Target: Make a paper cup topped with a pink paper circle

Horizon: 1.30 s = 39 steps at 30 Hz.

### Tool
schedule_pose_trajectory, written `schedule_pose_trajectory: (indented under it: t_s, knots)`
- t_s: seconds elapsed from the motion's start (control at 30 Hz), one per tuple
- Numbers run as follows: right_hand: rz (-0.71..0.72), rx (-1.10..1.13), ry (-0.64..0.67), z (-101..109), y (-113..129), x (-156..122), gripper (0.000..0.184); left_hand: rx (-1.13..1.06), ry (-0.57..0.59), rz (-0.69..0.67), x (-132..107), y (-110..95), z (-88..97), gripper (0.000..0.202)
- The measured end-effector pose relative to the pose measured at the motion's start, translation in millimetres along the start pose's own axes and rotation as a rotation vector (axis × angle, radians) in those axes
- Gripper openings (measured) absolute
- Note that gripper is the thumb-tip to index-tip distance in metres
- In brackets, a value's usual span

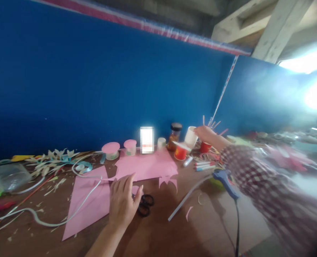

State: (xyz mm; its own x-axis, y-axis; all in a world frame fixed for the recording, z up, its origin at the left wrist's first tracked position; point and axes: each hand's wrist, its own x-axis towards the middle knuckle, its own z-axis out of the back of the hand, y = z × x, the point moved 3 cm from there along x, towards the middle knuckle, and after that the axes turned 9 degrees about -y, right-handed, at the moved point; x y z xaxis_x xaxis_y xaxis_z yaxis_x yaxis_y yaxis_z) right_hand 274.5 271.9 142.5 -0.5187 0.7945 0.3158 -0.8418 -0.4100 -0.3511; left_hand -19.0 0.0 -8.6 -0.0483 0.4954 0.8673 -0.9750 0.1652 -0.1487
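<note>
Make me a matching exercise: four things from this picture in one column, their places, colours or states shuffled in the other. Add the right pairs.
Column one
1. Scissors
2. Glue gun
3. Jar
4. Right hand

Column two
A. Upright, with a dark top
B. Touching the white cup
C. Partly hidden by the left hand
D. Blue-grey, with a dark cord

Right pairs: 1-C, 2-D, 3-A, 4-B

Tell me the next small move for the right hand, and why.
Probably lift the white cup gently away from the red tub: the right hand's fingers are already at the cup's upper edge, the cup leans, and the tub sits close by its lower left, so a sideways pull might knock it.
</note>
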Motion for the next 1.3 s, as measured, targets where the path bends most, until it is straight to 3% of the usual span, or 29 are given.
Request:
schedule_pose_trajectory:
  t_s: [0.1,0.27,0.47,0.8,1.1,1.2,1.23,1.3]
  knots:
    - [-0.063,-0.014,0.080,2.7,-1.9,-0.6,0.029,-0.006,-0.001,-0.007,0.2,-0.9,0.5,0.042]
    - [-0.140,-0.009,0.099,12.9,-5.7,-1.1,0.025,-0.006,-0.013,-0.010,0.8,-1.7,1.5,0.040]
    - [-0.224,0.010,-0.024,25.3,-9.6,-1.5,0.032,-0.006,-0.002,-0.009,0.5,-0.9,0.4,0.039]
    - [-0.191,0.071,-0.170,40.3,-22.3,-12.8,0.026,0.002,-0.014,-0.007,-0.5,-0.2,0.6,0.038]
    - [-0.229,0.159,-0.445,59.6,-21.6,-32.5,0.029,0.008,-0.012,0.013,-0.4,-1.4,3.2,0.039]
    - [-0.258,0.205,-0.608,78.3,-3.2,-46.4,0.036,-0.010,-0.022,0.017,1.0,-4.5,7.1,0.041]
    - [-0.251,0.271,-0.716,86.8,7.2,-53.8,0.035,-0.021,-0.019,0.020,1.6,-5.9,8.4,0.042]
    - [-0.147,0.398,-0.804,99.9,36.7,-70.6,0.031,-0.051,-0.005,0.026,2.4,-9.1,10.7,0.047]
